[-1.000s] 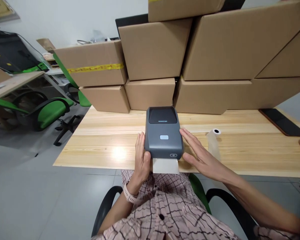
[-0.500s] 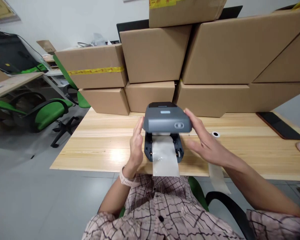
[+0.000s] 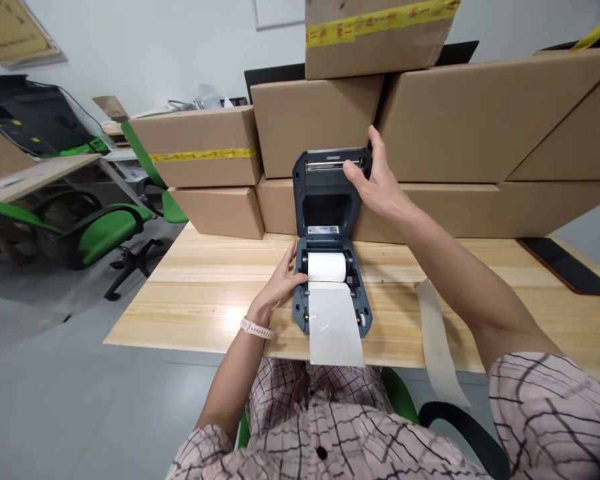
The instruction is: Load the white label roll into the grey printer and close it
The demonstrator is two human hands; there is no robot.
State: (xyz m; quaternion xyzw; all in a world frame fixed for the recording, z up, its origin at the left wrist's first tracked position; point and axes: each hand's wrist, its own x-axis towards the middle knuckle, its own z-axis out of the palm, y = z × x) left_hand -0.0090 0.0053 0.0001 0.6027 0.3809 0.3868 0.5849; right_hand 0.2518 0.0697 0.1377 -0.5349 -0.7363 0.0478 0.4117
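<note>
A dark grey label printer [image 3: 300, 313] stands on the wooden table with its lid [image 3: 325, 190] raised upright. Inside the base lies a white label roll [image 3: 327, 267], and a strip of labels [image 3: 334, 327] runs from it over the printer's front and past the table edge. My left hand [image 3: 283, 280] grips the base's left side, thumb over the rim beside the roll and fingers along the outside. At the lid's upper right corner, my right hand [image 3: 380, 177] pinches the edge, thumb on the inner face and fingers behind.
Stacked cardboard boxes [image 3: 320, 113] line the back of the table. A loose paper strip [image 3: 437, 333] hangs over the front edge on the right, partly behind my right arm. Farther right lies a dark flat tablet-like device [image 3: 565, 265]. Green chairs [image 3: 110, 233] stand to the left.
The printer's lid has swung up and back from partly raised to upright, uncovering the label roll. My right hand rose with it. My left hand moved down from lid level to the base's side.
</note>
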